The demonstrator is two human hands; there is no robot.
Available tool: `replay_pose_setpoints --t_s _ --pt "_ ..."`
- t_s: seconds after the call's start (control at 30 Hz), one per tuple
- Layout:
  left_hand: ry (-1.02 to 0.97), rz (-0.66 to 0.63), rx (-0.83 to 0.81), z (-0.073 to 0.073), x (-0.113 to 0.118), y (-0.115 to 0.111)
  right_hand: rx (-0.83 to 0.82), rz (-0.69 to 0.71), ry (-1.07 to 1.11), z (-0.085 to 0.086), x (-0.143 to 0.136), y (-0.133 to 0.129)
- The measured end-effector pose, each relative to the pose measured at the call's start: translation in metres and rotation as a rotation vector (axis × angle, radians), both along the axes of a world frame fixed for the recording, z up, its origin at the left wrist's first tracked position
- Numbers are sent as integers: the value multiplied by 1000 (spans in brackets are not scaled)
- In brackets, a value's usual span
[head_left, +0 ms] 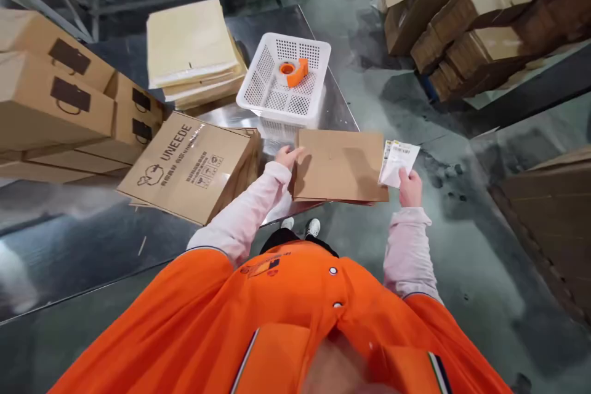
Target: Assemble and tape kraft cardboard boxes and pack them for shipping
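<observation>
My right hand (410, 187) is closed on some small white labelled packets (398, 163), held just off the right edge of a stack of flat brown cardboard (341, 166). At the left edge of that cardboard is my left hand (287, 157), its fingers reaching onto the edge; whether they pinch it is too small to tell. The stack lies at the table's edge. To the left, a pile of flattened printed cartons (184, 166) rests at an angle.
Beyond the cardboard, a white plastic basket (252, 89) holds an orange tape dispenser (298, 72). Cream sheets (191, 43) are stacked beside it on the metal table (175, 237). Brown boxes (55, 98) stand at the left; more cartons (480, 12) sit back right.
</observation>
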State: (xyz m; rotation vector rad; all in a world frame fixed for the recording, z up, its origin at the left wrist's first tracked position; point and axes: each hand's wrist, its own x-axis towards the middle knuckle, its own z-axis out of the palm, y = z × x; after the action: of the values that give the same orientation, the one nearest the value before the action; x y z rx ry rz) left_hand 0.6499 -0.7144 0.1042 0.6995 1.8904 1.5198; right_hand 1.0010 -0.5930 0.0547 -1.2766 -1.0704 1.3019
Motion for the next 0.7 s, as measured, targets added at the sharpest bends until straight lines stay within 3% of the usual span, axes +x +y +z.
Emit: replay_pose_setpoints --t_s 0.1,0.23,0.33,0.5,0.63,0.7 --pt "-117 -66 48 12 15 -26 256 135 -131 27 -28 -36" --pt "-361 -295 222 32 32 -68 394 376 -178 45 -100 -99" --pt "-290 -211 330 38 28 -99 379 485 -161 45 -145 -131" --pt "-401 -98 367 31 -6 -150 177 587 58 44 -203 -155" --pt "-348 178 341 27 -54 -195 234 570 74 50 -246 -172" --pt "-293 244 336 30 -84 -224 258 547 4 53 -267 -185"
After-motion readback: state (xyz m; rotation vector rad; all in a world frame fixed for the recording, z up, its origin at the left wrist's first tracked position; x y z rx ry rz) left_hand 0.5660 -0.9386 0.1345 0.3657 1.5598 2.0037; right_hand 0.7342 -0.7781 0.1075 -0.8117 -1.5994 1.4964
